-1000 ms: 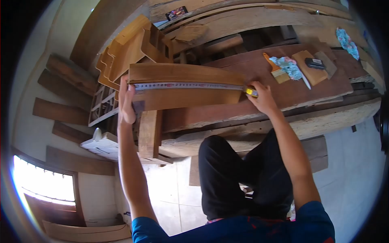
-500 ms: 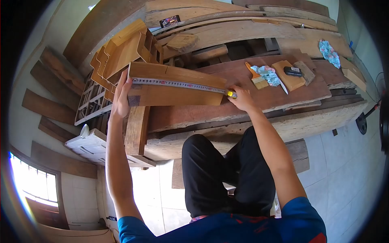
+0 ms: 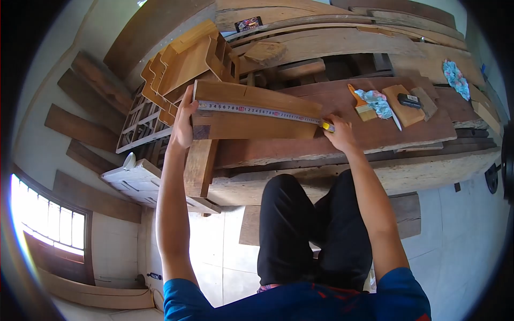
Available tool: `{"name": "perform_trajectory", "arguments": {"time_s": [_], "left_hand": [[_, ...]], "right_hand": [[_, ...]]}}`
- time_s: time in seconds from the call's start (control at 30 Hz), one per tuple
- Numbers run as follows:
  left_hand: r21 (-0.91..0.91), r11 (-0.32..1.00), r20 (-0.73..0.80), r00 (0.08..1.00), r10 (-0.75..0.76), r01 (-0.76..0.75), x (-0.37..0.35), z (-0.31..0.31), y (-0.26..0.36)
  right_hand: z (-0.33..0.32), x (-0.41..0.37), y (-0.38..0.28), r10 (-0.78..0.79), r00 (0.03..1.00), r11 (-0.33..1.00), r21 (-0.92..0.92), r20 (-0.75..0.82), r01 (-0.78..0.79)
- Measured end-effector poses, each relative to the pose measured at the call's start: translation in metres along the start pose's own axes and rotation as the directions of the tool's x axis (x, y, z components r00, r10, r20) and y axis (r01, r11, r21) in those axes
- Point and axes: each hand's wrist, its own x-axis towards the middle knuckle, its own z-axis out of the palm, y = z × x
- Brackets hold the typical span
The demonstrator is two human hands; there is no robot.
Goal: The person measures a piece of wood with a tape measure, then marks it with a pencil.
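A tape measure's blade (image 3: 257, 111) is stretched along a brown wooden box-like piece (image 3: 262, 130), its numbers facing up. At the piece's left end, my left hand (image 3: 183, 120) is closed, holding the tape's end against the edge; some of its fingers are hidden. My right hand (image 3: 341, 134) grips the yellow tape case (image 3: 327, 127) just past the piece's right end. Under the left end of the piece stands a wooden block (image 3: 201, 171). Behind my left hand is a wooden organizer (image 3: 184, 67) with wavy-edged dividers.
On the reddish plank (image 3: 375, 128) lie a brush (image 3: 365, 109), a crumpled patterned cloth (image 3: 376, 101), and a wooden block (image 3: 402, 108) with a black item (image 3: 409, 100) on it. A phone (image 3: 248, 24) rests farther back. Stacked boards (image 3: 342, 45) fill the rear.
The whole scene has shifted rightward in view as the camera turned slightly left. Both hands keep the tape stretched along the wooden piece.
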Motion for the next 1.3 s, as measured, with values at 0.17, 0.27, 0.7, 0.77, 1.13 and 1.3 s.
{"name": "perform_trajectory", "arguments": {"time_s": [0.17, 0.27, 0.7, 0.77, 1.13, 1.3], "left_hand": [[0.142, 0.99, -0.026, 1.0, -0.011, 0.015, -0.001, 0.013, 0.026], [-0.018, 0.999, 0.032, 0.999, -0.035, 0.035, 0.004, 0.001, 0.006], [-0.105, 0.993, -0.045, 0.997, -0.061, 0.056, 0.012, -0.03, -0.042], [-0.147, 0.985, -0.048, 0.994, -0.103, 0.095, 0.009, -0.028, -0.036], [-0.024, 0.999, -0.064, 0.997, -0.049, 0.048, 0.002, -0.019, -0.023], [-0.029, 0.997, -0.05, 0.996, -0.079, 0.078, 0.005, -0.023, -0.022]], "right_hand": [[0.001, -0.001, 0.006, -0.027, 1.0, 1.0, 0.0, 0.009, 0.027], [0.004, -0.001, 0.009, -0.037, 0.999, 0.999, 0.007, -0.001, 0.037], [0.007, -0.002, 0.012, -0.018, 1.0, 1.0, -0.007, 0.012, 0.018], [0.011, -0.004, 0.019, -0.037, 0.999, 0.999, 0.013, -0.01, 0.037], [0.004, -0.003, 0.016, -0.097, 0.995, 0.991, 0.085, -0.022, 0.099], [0.006, -0.003, 0.02, -0.107, 0.993, 0.989, 0.101, -0.04, 0.111]]}}
